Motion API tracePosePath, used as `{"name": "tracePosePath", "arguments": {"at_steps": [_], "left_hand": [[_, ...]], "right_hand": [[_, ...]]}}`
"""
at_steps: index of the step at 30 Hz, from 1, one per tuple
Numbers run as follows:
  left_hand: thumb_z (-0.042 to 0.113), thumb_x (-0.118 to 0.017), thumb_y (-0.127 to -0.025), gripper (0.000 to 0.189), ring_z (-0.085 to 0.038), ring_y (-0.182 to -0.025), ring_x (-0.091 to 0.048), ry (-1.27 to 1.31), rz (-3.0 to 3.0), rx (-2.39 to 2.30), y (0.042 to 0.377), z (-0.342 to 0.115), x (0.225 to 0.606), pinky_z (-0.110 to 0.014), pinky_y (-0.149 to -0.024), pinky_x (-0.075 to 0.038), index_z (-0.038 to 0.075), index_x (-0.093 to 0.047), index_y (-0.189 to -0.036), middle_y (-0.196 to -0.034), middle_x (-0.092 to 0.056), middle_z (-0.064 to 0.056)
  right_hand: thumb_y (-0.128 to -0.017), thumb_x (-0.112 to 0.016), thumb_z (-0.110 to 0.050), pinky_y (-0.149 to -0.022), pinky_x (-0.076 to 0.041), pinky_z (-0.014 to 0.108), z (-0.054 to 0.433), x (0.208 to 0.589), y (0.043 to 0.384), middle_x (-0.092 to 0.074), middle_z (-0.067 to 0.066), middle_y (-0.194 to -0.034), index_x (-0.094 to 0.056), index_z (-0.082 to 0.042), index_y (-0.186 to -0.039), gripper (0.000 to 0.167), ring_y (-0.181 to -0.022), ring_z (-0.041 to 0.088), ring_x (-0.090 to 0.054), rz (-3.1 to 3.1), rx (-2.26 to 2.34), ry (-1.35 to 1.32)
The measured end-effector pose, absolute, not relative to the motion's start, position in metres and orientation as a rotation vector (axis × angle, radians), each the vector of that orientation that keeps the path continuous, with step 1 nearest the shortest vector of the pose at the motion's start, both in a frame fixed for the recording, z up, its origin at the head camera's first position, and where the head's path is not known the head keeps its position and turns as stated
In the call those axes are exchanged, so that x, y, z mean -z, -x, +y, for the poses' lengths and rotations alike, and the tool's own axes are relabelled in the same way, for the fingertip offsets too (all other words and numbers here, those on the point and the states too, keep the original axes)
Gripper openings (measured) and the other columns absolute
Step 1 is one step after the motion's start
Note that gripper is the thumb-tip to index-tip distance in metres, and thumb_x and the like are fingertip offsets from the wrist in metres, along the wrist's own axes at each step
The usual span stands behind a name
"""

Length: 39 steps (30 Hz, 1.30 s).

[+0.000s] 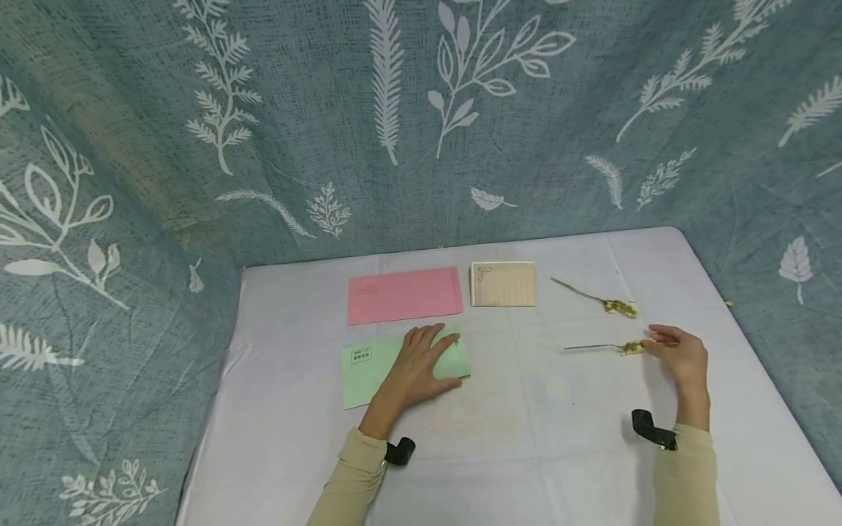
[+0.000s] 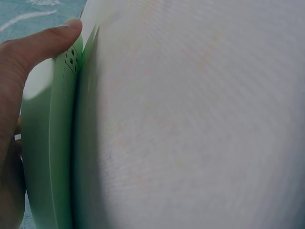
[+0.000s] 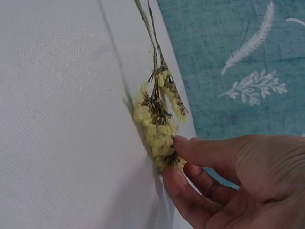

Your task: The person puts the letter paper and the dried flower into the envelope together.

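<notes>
A dried sprig with pale yellow blooms [image 3: 155, 126] is on the right side of a white-covered table [image 1: 559, 438], its thin stem pointing left. The right hand [image 1: 680, 361] pinches the tip of the flower head between thumb and forefinger. Whether the sprig is raised off the cloth, I cannot tell. It looks very light, brittle and papery, so petals may crumble under pressure; the stem just below the blooms seems a safer place to hold than the flowers, though it could snap if bent.

Just beyond is a second yellow sprig [image 1: 620, 307], lying at a slant and touched by nobody.

Well to the left, the left hand [image 1: 417, 369] arches over the right end of a green envelope [image 1: 375, 359], fingers spread, fingertips by the far edge and thumb by the near one. Whether they press inward is unclear. The paper is probably light, bendable and a little slick, best taken by its two long edges.

Behind it lies a pink envelope [image 1: 406, 296], with a cream lined card [image 1: 503, 286] just beside its right end. A blue-green cloth with white leaves [image 1: 421, 183] hangs behind the table.
</notes>
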<state>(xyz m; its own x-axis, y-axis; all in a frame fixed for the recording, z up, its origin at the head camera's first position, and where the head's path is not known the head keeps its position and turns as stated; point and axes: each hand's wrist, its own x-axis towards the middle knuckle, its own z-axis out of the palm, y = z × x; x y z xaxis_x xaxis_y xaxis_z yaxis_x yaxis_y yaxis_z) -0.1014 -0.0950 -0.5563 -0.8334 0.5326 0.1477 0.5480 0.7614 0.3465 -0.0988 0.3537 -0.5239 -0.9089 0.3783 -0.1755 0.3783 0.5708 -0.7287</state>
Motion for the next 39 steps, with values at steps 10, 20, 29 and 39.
{"name": "tracePosePath", "arguments": {"at_steps": [10,20,29,39], "left_hand": [[0.053,-0.076,-0.078,0.075,-0.029,-0.132,-0.042,0.898,-2.902,0.614,0.101,-0.095,0.557,-0.048,-0.113,-0.026,0.018,-0.052,-0.141,-0.145,-0.045,-0.014],[0.053,-0.075,-0.078,0.075,-0.03,-0.132,-0.041,0.89,-2.906,0.626,0.101,-0.095,0.556,-0.048,-0.113,-0.026,0.019,-0.052,-0.14,-0.144,-0.046,-0.014],[0.053,-0.076,-0.078,0.075,-0.03,-0.132,-0.042,0.883,-2.903,0.633,0.101,-0.097,0.557,-0.05,-0.112,-0.027,0.019,-0.053,-0.14,-0.145,-0.045,-0.014],[0.052,-0.076,-0.078,0.074,-0.031,-0.131,-0.042,0.888,-2.891,0.646,0.103,-0.096,0.557,-0.05,-0.112,-0.028,0.018,-0.053,-0.139,-0.143,-0.047,-0.015]], "right_hand": [[-0.09,-0.068,-0.006,-0.06,-0.045,0.008,0.355,0.527,0.099,-0.073,0.005,-0.09,-0.056,0.015,-0.126,0.044,-0.065,-0.016,-0.051,-2.793,-1.413,0.637],[-0.092,-0.065,-0.006,-0.06,-0.049,0.014,0.355,0.528,0.101,-0.065,-0.007,-0.084,-0.054,0.015,-0.128,0.043,-0.068,-0.007,-0.056,-2.861,-1.458,0.51],[-0.095,-0.065,-0.014,-0.068,-0.048,0.012,0.347,0.53,0.102,-0.07,0.012,-0.102,-0.052,0.014,-0.131,0.047,-0.078,-0.011,-0.057,-2.915,-1.549,0.183],[-0.09,-0.072,-0.022,-0.093,-0.042,0.05,0.35,0.528,0.092,-0.057,0.028,-0.129,-0.054,0.008,-0.133,0.056,-0.114,0.038,-0.054,-3.137,-1.356,0.07]]}}
